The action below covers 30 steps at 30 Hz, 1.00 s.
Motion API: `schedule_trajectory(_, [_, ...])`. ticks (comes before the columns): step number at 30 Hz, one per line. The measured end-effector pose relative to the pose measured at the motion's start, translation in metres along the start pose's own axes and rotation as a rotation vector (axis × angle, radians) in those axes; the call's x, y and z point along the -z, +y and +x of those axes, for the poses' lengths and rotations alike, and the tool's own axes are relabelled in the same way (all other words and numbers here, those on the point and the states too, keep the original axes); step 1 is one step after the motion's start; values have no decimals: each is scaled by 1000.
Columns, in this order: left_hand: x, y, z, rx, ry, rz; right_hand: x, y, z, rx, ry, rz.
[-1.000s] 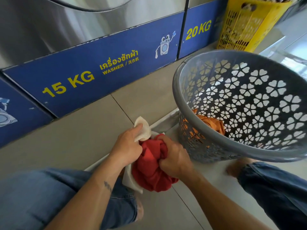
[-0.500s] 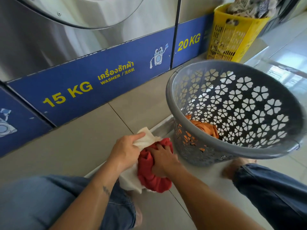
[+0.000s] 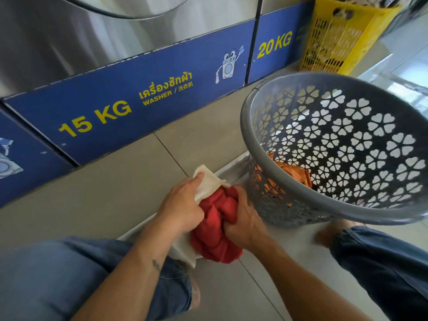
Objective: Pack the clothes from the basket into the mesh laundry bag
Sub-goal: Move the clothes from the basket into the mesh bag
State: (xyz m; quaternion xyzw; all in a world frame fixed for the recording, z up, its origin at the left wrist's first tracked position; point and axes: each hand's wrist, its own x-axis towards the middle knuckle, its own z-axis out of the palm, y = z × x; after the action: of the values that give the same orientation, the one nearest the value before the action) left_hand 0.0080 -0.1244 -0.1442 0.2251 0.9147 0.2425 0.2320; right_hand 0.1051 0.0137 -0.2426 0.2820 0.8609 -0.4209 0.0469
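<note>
At lower centre, the left hand (image 3: 183, 205) grips the white bag (image 3: 203, 184) while the right hand (image 3: 243, 221) clutches a red garment (image 3: 215, 230) at its mouth. Right, the grey basket (image 3: 289, 205) holds orange cloth (image 3: 298, 174).

The left hand (image 3: 183, 205) grips the white mesh bag (image 3: 205, 185); the right hand (image 3: 243, 220) grips a red garment (image 3: 215, 228) at its mouth. Just right stands a grey basket (image 3: 347, 212) holding orange cloth (image 3: 294, 172).

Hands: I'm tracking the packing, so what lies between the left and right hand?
Head view: a bunched red garment, gripped by the right hand; the left hand holds the mesh bag.
</note>
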Motion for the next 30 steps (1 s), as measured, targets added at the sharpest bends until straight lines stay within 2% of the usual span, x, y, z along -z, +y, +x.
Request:
schedule_trajectory(2, [0,0,0,2,0,19,1,-2,-2,-6,-21,-37])
schedule_trajectory(5, [1,1,1,12,49,60,0,-12,-6,-15,51,-171])
schedule_trajectory(8, [1,1,1,-13,70,26,-10,-28,-12,189,95,-186])
schedule_trajectory(10, [2,0,1,-29,79,-13,-19,-32,-6,356,43,-223])
schedule_trajectory(11, [2,-2,1,-26,84,-34,-22,-32,-1,384,-24,-272])
schedule_trajectory(14, [5,-2,-3,-14,68,-63,-16,-28,16,267,-249,-464])
schedule_trajectory(17, [3,3,-6,-25,10,16,-6,-31,31,72,-310,-564])
schedule_trajectory(19, [1,4,-6,-7,-38,64,1,-38,39,-16,-327,-525])
schedule_trajectory(22, [2,0,-4,41,-67,122,11,-42,42,-30,-270,-351])
schedule_trajectory(28, [8,-7,-6,38,11,77,4,-20,0,-38,26,263])
schedule_trajectory(30, [11,-7,-7,46,44,68,-6,-5,-21,19,136,243])
